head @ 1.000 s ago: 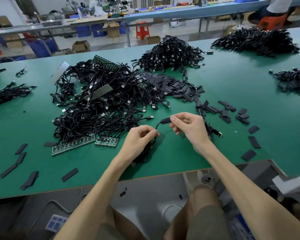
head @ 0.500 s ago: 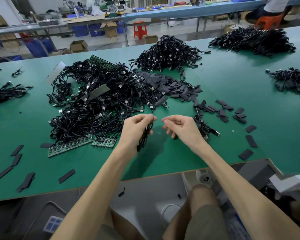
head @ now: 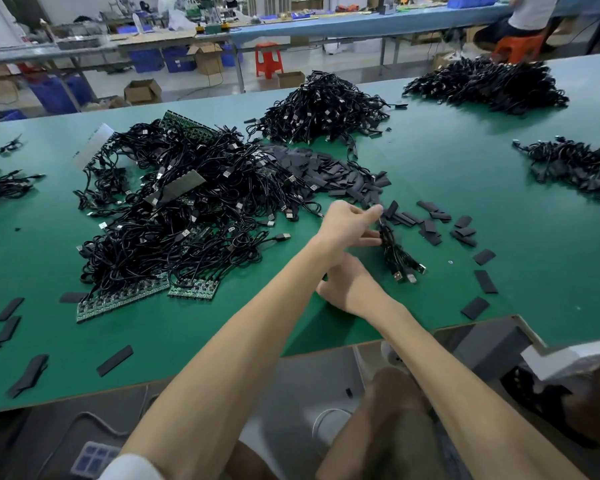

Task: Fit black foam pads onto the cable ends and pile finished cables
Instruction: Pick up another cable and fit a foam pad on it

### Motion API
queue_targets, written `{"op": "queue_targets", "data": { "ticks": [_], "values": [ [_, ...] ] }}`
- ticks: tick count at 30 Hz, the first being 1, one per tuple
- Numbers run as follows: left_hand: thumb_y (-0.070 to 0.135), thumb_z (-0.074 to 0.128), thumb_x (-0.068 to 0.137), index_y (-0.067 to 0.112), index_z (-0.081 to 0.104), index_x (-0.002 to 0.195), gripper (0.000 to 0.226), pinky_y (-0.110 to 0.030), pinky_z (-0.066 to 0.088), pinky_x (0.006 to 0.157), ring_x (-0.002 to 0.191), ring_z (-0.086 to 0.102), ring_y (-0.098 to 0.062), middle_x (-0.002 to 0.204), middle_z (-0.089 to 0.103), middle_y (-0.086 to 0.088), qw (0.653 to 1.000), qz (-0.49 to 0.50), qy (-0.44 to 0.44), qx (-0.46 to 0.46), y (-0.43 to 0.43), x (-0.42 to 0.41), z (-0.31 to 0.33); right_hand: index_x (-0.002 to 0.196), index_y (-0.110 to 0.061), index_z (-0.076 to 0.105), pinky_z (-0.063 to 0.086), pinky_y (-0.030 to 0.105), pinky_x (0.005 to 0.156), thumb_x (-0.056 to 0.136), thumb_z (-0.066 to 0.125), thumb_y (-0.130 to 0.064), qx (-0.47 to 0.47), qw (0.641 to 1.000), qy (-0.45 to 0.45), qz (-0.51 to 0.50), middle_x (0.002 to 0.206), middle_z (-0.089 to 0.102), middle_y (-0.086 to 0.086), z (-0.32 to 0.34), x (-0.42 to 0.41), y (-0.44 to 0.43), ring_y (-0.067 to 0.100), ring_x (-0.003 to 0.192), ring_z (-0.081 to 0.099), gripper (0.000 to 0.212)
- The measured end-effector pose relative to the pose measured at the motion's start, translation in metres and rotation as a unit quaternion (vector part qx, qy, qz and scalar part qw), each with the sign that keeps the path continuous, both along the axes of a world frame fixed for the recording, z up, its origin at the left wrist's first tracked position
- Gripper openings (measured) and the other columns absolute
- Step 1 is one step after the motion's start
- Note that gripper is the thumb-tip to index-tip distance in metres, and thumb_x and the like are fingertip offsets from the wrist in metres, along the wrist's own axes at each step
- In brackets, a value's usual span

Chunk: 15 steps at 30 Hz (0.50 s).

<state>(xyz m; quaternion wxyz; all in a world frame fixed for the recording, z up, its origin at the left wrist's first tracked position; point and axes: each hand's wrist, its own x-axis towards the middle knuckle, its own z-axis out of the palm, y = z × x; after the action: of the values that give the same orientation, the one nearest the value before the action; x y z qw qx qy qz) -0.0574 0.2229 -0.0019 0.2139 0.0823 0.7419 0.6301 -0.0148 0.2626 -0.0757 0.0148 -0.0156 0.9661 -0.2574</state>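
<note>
Pinching a cable (head: 381,226) at the cable bundle (head: 400,259), the left hand (head: 346,224) crosses the right hand (head: 347,289), grip unclear.

From the left hand (head: 343,223), the big cable tangle (head: 174,216) blocks nine to eleven o'clock, with circuit-board strips (head: 118,303) edging its near side. The foam pad heap (head: 326,171) fills twelve. The small cable bundle (head: 399,258) lies touching the fingers at four, and loose pads (head: 430,233) dot three. Bare green table (head: 465,174) opens at one to two, and at seven toward stray pads (head: 115,361).
</note>
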Motion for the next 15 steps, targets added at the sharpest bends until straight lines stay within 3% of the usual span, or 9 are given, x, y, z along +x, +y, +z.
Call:
{"op": "queue_targets", "data": {
  "ticks": [3,5,7,10,13,15],
  "values": [
    [0.018,0.065,0.099,-0.005,0.066,0.112,0.027,-0.041,0.062,0.085,0.091,0.075,-0.028,0.105,0.071,-0.016,0.995,-0.034,0.073,-0.060,-0.005,0.001,-0.006,0.115,-0.010,0.056,0.047,0.039,0.079,0.095,0.052,-0.021,0.019,1.000,0.012,0.020,0.110,0.066,0.014,0.004,0.002,-0.002,0.036,0.102,0.061,0.024],
    [0.014,0.063,0.098,0.000,0.070,0.113,0.020,-0.039,0.063,0.080,0.090,0.075,-0.028,0.099,0.073,-0.010,0.989,-0.019,0.133,-0.061,-0.018,0.004,-0.008,0.098,-0.014,0.057,0.046,0.038,0.071,0.094,0.054,-0.021,0.003,0.999,0.038,0.020,0.091,0.063,0.004,0.003,0.003,-0.001,0.034,0.093,0.062,0.009],
    [0.012,0.062,0.097,0.010,0.073,0.108,0.016,-0.036,0.062,0.073,0.083,0.075,-0.025,0.096,0.072,-0.002,0.976,0.002,0.202,-0.081,-0.036,0.006,-0.008,0.081,-0.018,0.050,0.040,0.035,0.066,0.093,0.058,-0.024,-0.025,0.997,0.065,0.020,0.079,0.054,-0.003,0.001,0.005,0.000,0.031,0.084,0.060,0.016],
    [0.007,0.062,0.095,0.016,0.074,0.106,0.019,-0.032,0.058,0.076,0.082,0.072,-0.021,0.099,0.070,0.002,0.954,0.022,0.268,-0.132,-0.075,0.008,-0.011,0.096,-0.022,0.058,0.042,0.034,0.071,0.096,0.063,-0.031,-0.057,0.990,0.120,0.045,0.094,0.054,-0.004,-0.001,0.008,0.000,0.021,0.083,0.054,0.011],
    [0.004,0.063,0.094,0.015,0.074,0.109,0.022,-0.028,0.051,0.091,0.090,0.065,-0.016,0.108,0.064,-0.001,0.922,0.039,0.312,-0.225,-0.125,0.013,-0.016,0.109,-0.022,0.066,0.044,0.032,0.077,0.096,0.066,-0.033,-0.065,0.988,0.131,0.049,0.091,0.052,-0.009,-0.002,0.009,0.001,0.014,0.083,0.055,0.017],
    [0.008,0.065,0.094,0.015,0.073,0.113,0.021,-0.035,0.048,0.097,0.100,0.061,-0.019,0.112,0.059,-0.002,0.887,0.032,0.332,-0.319,-0.160,0.017,-0.017,0.113,-0.022,0.068,0.045,0.028,0.079,0.097,0.065,-0.032,-0.073,0.986,0.137,0.055,0.090,0.053,-0.012,-0.003,0.009,0.002,0.008,0.080,0.056,0.019]
  ]
}}
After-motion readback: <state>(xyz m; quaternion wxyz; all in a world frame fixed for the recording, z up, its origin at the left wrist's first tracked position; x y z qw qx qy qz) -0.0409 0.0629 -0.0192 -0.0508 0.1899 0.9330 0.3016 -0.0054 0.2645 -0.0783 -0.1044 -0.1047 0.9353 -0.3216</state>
